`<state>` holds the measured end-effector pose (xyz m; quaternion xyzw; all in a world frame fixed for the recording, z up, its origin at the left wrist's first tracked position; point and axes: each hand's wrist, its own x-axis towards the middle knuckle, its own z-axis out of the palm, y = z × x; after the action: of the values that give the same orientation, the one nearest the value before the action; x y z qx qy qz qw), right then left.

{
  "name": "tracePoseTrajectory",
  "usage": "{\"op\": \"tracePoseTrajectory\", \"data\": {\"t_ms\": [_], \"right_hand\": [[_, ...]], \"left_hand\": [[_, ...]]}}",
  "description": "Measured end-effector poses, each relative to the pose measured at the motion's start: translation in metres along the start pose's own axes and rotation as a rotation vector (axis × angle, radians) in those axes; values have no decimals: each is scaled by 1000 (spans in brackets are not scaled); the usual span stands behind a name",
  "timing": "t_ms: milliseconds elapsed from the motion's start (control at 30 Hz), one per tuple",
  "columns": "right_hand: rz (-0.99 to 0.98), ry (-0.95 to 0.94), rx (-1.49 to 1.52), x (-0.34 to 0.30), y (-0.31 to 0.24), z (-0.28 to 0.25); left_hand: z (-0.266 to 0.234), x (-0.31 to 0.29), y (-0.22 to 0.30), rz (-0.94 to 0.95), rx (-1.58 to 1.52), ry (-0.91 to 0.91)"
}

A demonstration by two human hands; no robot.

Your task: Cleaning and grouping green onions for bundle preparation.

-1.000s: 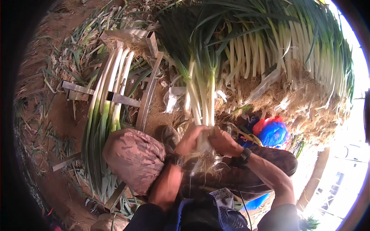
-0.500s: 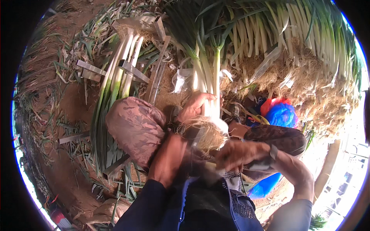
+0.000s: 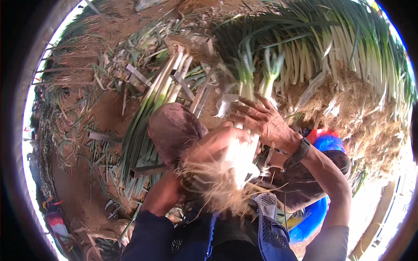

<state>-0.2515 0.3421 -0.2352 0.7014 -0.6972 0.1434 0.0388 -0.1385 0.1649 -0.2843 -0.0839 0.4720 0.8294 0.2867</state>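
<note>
Between my knees, both hands are on a small bunch of long green onions (image 3: 240, 163), white stalks toward me and green tops pointing away. My left hand (image 3: 220, 141) is closed around the stalks from the left, a little blurred. Over the stalks from the right lies my right hand (image 3: 265, 124), a dark band at its wrist, its fingers curved across them just below the green part. The bunch's pale, tangled roots (image 3: 213, 185) hang close to my lap. Bright light washes out the lower white stalks, and my right thumb is hard to see.
A metal rack (image 3: 202, 93) at my left cradles another bundle of green onions (image 3: 163, 89). A long row of green onions (image 3: 335, 43) with roots lies at the far right. Blue plastic (image 3: 311, 219) is beside my right leg; leaf scraps litter the soil (image 3: 80, 182).
My right hand has moved from the roots up onto the stalks. The bunch's root end has come nearer my lap. My view has shifted, moving the rack rightward in the picture.
</note>
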Motion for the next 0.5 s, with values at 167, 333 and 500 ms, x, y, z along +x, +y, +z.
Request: {"op": "tracePoseTrajectory", "data": {"t_ms": [167, 333, 500], "right_hand": [[9, 271, 306, 33, -11, -29], [346, 446, 860, 60, -19, -99], [592, 331, 1496, 49, -9, -122]], "left_hand": [[0, -74, 47, 275, 208, 161], [18, -94, 94, 735, 379, 378], [81, -6, 62, 741, 175, 238]]}}
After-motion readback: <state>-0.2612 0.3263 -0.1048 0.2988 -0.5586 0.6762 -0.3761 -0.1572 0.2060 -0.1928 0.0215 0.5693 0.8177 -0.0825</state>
